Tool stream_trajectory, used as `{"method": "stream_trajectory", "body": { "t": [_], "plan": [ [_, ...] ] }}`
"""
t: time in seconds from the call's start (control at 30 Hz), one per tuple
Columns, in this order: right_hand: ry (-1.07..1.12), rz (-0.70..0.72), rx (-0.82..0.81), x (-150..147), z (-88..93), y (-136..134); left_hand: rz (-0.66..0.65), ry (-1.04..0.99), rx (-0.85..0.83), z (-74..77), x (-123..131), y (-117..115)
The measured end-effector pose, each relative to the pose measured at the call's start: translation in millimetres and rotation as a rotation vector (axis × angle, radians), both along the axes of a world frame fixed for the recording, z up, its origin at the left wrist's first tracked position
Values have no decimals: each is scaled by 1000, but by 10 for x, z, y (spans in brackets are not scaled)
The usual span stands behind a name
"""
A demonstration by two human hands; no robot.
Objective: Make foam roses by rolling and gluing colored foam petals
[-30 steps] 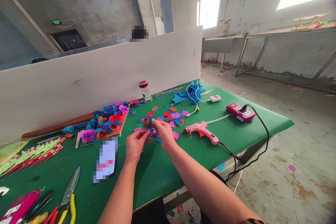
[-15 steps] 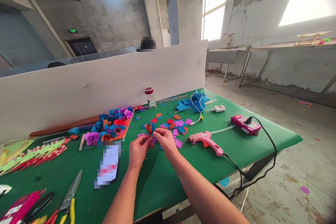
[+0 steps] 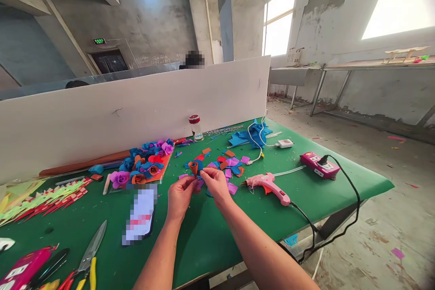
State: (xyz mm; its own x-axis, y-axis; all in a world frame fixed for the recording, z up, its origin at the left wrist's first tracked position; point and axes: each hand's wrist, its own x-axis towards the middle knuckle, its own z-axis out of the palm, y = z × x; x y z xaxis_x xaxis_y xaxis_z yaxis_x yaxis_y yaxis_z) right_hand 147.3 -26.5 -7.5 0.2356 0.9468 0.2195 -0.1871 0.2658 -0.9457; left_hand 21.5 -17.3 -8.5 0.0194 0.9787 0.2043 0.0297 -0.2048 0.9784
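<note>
Orange and blue, the foam flower (image 3: 194, 166) stands just above the fingers (image 3: 206, 173) of both hands. The left hand (image 3: 179, 195) and right hand (image 3: 217, 186) pinch its base together, over the green bench (image 3: 204, 235), near the pink glue gun (image 3: 268, 185).

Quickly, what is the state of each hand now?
Left hand: closed, pinching the small orange and blue foam flower.
Right hand: closed, pinching the same foam flower.
</note>
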Motion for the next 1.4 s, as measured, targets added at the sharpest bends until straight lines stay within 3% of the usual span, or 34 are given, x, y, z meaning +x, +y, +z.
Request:
{"method": "stream_trajectory", "body": {
  "t": [0.57, 0.77, 0.9, 1.0, 1.17, 1.4],
  "plan": [
    [90, 152, -112, -30, -38, 18, 10, 16, 50, 19, 23, -27],
    [120, 215, -60, -42, -89, 42, 9, 40, 66, -38, 36, -20],
    [46, 151, 4, -11, -104, 69, -5, 57, 39, -24, 6, -25],
    [-20, 112, 80, 7, -102, 81, 60, 51, 40, 21, -62, -12],
    [-10, 220, 88, -7, -47, 25, 164, -80, 60, 43, -182, 42],
    [237, 408, -52, 29, 62, -83, -61, -263, -145, 90, -196, -14]
  ]
}}
